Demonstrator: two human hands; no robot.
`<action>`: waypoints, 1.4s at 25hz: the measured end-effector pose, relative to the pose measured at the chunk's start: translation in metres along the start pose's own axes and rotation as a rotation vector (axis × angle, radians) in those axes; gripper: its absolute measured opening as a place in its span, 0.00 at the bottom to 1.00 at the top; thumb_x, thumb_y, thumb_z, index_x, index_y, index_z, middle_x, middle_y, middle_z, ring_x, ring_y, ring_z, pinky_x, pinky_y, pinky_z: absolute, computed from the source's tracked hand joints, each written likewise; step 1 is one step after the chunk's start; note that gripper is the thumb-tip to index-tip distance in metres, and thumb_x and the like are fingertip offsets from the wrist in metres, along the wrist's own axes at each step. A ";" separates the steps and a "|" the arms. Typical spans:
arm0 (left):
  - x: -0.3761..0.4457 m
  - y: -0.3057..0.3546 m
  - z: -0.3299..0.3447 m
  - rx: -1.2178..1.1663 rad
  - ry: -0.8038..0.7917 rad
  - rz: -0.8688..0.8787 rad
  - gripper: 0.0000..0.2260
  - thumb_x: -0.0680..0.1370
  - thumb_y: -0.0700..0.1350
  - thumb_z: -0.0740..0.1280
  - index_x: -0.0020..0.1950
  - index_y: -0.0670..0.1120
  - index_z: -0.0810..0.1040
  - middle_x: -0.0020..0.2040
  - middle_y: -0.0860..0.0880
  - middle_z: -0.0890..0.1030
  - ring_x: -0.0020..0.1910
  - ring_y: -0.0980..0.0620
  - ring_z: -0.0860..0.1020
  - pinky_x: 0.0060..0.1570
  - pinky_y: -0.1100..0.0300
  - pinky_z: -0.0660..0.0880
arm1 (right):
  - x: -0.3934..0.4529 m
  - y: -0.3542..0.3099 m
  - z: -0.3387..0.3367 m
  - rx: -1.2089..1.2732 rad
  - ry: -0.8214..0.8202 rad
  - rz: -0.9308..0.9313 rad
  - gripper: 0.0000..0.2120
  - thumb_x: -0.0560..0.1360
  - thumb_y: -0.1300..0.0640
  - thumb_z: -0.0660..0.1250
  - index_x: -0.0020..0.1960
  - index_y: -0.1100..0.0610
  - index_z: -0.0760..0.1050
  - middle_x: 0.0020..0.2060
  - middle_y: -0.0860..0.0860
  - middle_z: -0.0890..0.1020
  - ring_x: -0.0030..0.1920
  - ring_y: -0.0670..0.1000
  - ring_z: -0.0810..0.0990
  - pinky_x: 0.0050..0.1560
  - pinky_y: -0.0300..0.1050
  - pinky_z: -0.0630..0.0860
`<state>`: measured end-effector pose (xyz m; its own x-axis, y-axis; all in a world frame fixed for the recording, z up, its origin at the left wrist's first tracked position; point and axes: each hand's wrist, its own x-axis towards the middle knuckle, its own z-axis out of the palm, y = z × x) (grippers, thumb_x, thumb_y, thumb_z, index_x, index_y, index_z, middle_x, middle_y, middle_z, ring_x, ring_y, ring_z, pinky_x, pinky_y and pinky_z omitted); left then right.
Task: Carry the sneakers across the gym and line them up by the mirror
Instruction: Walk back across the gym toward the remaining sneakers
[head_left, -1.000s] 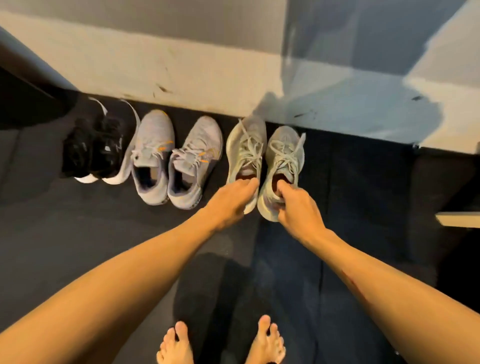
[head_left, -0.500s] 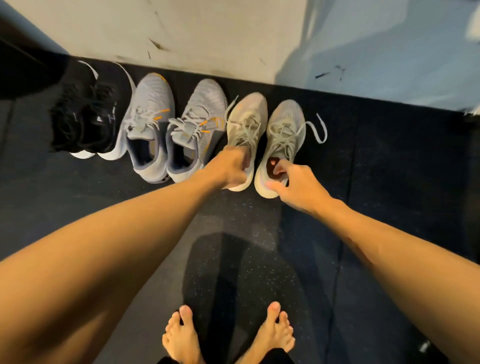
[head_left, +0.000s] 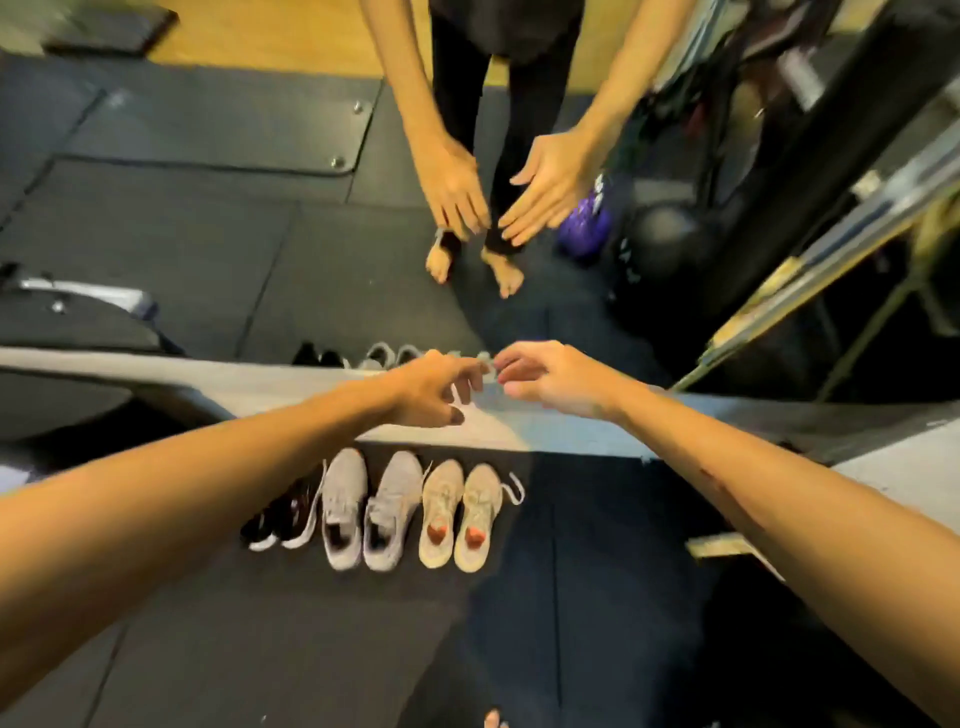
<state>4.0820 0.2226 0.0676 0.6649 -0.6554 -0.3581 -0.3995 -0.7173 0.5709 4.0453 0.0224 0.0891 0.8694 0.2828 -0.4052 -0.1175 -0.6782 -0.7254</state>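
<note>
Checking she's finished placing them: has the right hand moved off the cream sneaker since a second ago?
Yes. The right hand has lifted off the cream sneaker and now hangs empty before the ledge under the mirror.

— How is the light?
— Dim and warm; the dark floor (head_left: 597, 597) swallows detail, while the pale ledge (head_left: 545, 431) glows bluish just above the sneakers (head_left: 387, 512).
— Sharpness?
— Soft throughout. Motion blur smears the hands (head_left: 441, 387) above that ledge, and wide-angle bending curves the ledge toward both edges.

The black sneakers (head_left: 283, 517) are partly hidden behind the left forearm (head_left: 182, 499), and motion blur softens every lace.
</note>
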 end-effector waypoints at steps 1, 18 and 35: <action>-0.019 0.034 -0.038 0.053 -0.007 0.047 0.18 0.70 0.37 0.72 0.58 0.42 0.74 0.51 0.44 0.83 0.48 0.44 0.81 0.51 0.51 0.77 | -0.026 -0.036 -0.033 -0.010 -0.003 0.002 0.16 0.74 0.62 0.67 0.62 0.57 0.75 0.57 0.55 0.83 0.55 0.51 0.81 0.45 0.33 0.74; -0.228 0.439 -0.151 -0.067 -0.202 0.858 0.16 0.69 0.24 0.64 0.54 0.36 0.75 0.49 0.36 0.80 0.46 0.43 0.79 0.48 0.49 0.77 | -0.514 -0.251 -0.082 0.034 0.805 0.277 0.18 0.76 0.70 0.61 0.64 0.60 0.73 0.57 0.57 0.81 0.51 0.47 0.77 0.42 0.35 0.74; -0.662 0.774 0.250 0.036 -0.956 1.660 0.20 0.66 0.20 0.61 0.56 0.33 0.73 0.54 0.33 0.79 0.50 0.44 0.79 0.51 0.47 0.77 | -1.072 -0.319 0.326 0.152 1.580 0.997 0.08 0.76 0.62 0.66 0.51 0.52 0.80 0.40 0.47 0.81 0.34 0.37 0.76 0.35 0.36 0.73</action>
<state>3.1752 0.0421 0.5616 -0.8552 -0.4710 0.2161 -0.1950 0.6789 0.7079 2.9942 0.1573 0.5736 0.0365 -0.9942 0.1015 -0.7543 -0.0940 -0.6497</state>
